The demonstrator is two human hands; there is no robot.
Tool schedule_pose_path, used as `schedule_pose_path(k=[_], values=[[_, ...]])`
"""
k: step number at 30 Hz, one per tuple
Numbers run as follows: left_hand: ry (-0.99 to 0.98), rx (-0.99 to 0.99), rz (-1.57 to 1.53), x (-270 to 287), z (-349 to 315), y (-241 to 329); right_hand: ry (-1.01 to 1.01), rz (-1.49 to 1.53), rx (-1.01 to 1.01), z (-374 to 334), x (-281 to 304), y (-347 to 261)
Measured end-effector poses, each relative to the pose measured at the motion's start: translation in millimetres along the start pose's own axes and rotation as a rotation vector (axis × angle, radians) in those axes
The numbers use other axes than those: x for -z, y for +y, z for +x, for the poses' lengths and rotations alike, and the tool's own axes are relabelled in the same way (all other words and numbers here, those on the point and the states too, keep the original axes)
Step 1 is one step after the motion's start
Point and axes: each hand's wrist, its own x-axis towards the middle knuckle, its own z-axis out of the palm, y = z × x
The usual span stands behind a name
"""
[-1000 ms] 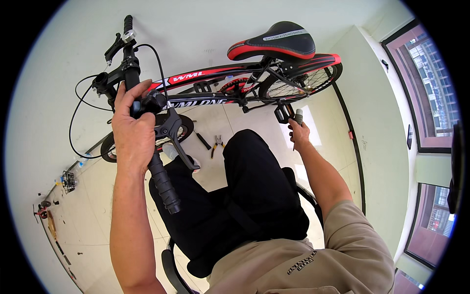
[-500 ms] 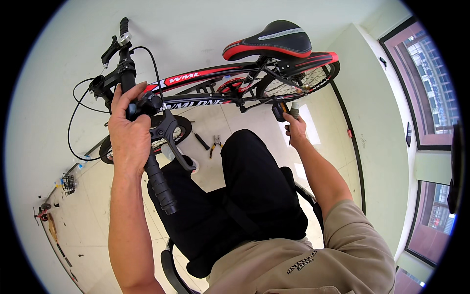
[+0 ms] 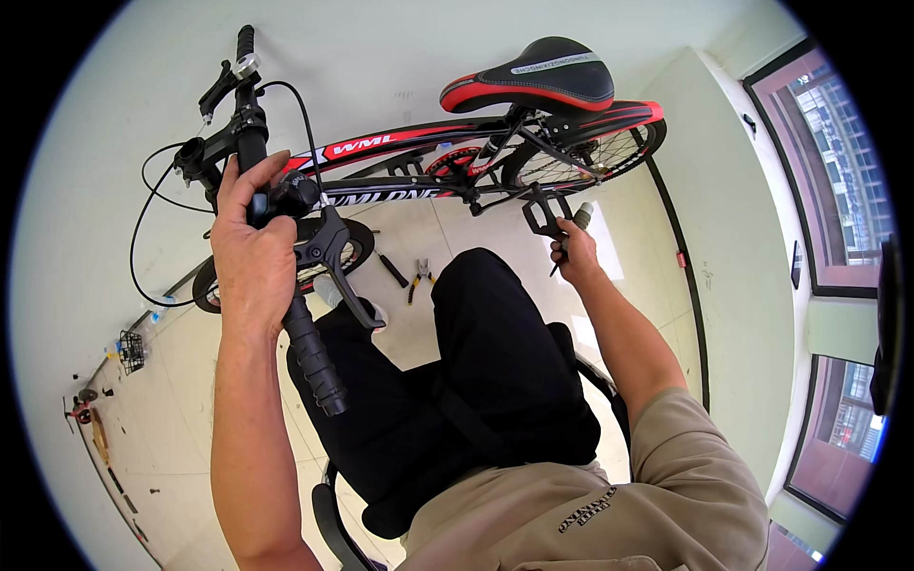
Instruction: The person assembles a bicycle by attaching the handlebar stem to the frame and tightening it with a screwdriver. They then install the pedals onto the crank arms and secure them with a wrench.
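A black and red bicycle [image 3: 381,143] stands across in front of me, handlebar to the left and saddle [image 3: 543,76] to the right. My left hand [image 3: 252,252] is closed round the black handlebar [image 3: 249,143], beside the shifter [image 3: 293,195] and the brake lever [image 3: 335,266]. At the black pedal [image 3: 545,214], my right hand [image 3: 579,252] has its fingers against the outer edge. The same hand holds what looks like a screwdriver [image 3: 585,215], its grey-green handle pointing up and a thin dark shaft sticking out below; the palm hides its middle.
On the tiled floor lie pliers [image 3: 421,278] with yellow-black handles and a black bar-shaped thing [image 3: 391,270]. A wire basket [image 3: 130,352] and small parts lie along the left wall. I sit on a chair with black armrests [image 3: 333,523]. Windows [image 3: 819,162] line the right wall.
The pedal has turned from edge-on to showing its open frame. My right hand has shifted slightly with it. The bicycle's rear has moved a little to the right; my left hand keeps its grip.
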Motion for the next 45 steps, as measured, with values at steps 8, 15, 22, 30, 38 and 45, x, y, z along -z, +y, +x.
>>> schedule_pose_path(k=[8, 15, 22, 30, 38, 45], values=[[0.008, -0.012, 0.012, 1, 0, -2, 0.091, -0.04, -0.007, 1, -4, 3], [0.006, 0.002, -0.007, -1, 0, -1, 0.007, 0.054, -0.083, 8, 3, 1], [0.005, 0.013, -0.016, 0, 0, -2, 0.019, 0.067, -0.084, 6, 1, 3], [0.006, 0.002, 0.016, 1, 2, -4, -0.013, 0.173, -0.125, 14, 8, 7], [0.015, 0.001, 0.01, 1, 1, -3, -0.048, 0.16, -0.114, 7, 7, 2], [0.004, 0.0, -0.007, -2, 1, -1, 0.067, 0.204, -0.102, 23, 12, 13]])
